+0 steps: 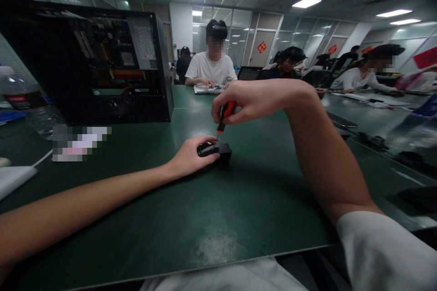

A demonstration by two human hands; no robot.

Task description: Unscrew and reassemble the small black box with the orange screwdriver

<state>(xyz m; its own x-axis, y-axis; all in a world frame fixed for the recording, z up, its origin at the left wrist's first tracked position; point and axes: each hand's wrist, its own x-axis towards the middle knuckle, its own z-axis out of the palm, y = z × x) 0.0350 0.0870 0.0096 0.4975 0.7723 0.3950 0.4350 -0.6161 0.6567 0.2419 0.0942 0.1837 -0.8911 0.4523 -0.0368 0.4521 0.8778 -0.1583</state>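
A small black box-shaped part (pixel 224 153) rests on the green table. My left hand (pixel 192 157) is closed around its left end, thumb on the near side and fingers on the far side. Above it, my right hand (pixel 235 102) grips a screwdriver (pixel 221 126) with a red and black handle. The thin shaft points down, slightly tilted, and its tip meets the top of the black part between my left thumb and fingers. What lies right under the tip is too small to make out.
An open computer case (pixel 136 100) stands at the back left, with a plastic bottle (pixel 30 100) beside it. A white object (pixel 15 179) with a cable lies at the left edge. Across the green table (pixel 218 227) sits a person (pixel 211 66); other people work at the right.
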